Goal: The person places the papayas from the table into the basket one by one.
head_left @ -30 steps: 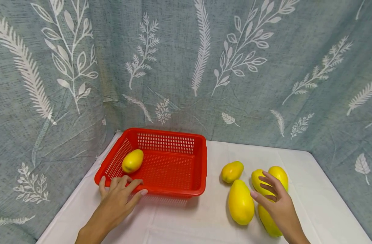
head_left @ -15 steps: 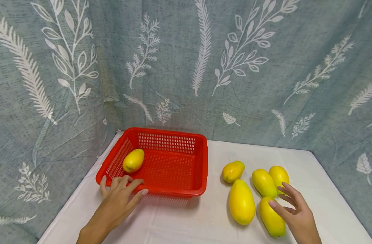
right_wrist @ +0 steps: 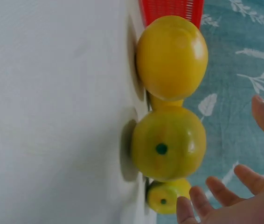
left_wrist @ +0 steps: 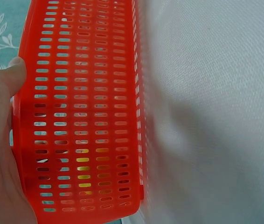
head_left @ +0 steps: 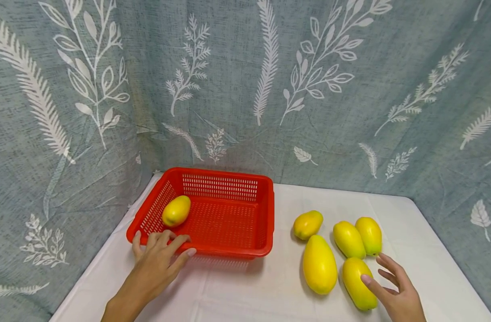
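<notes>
l hand (head_left: 158, 263) grips basket (head_left: 229, 252), r hand (head_left: 402, 296) spread; near fruit's (right_wrist: 176, 140) green dot (right_wrist: 161, 149) r-wrist cam only.

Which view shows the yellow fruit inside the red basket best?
The head view: the fruit appears nearly whole inside the basket. The left wrist view gives only yellow glimpses through the basket's slots; the right wrist view shows part of the basket, but not that fruit.

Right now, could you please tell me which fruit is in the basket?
The leftmost fruit, inside the red basket; the other five lie on the tablecloth.
</notes>
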{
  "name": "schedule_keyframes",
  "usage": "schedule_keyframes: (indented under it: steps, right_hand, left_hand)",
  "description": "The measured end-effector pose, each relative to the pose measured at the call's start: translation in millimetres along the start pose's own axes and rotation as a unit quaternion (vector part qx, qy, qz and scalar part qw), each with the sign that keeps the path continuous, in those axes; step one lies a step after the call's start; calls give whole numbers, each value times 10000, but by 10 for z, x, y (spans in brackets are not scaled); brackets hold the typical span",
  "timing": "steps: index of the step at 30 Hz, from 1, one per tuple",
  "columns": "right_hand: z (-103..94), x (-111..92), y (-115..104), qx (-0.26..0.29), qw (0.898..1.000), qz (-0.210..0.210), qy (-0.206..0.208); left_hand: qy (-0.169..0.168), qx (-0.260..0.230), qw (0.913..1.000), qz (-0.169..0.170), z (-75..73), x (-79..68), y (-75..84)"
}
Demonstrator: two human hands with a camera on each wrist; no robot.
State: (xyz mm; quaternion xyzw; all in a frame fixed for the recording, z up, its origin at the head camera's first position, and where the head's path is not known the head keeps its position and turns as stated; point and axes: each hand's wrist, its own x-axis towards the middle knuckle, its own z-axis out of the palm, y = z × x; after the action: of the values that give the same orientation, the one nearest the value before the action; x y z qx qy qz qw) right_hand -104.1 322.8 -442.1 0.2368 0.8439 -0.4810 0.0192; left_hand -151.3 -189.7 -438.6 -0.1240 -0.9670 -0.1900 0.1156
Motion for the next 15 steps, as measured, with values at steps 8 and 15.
schedule_keyframes:
  steps: [8,15]
  right_hand:
    - [24,47,98,-54,9997,119,-214]
    - [53,96,120,-361,9979,169,-518]
  left_hand:
    - [86,-24,9999,86,14,-6,-6]
    - [124,-6,9999,95,16,-8,-9]
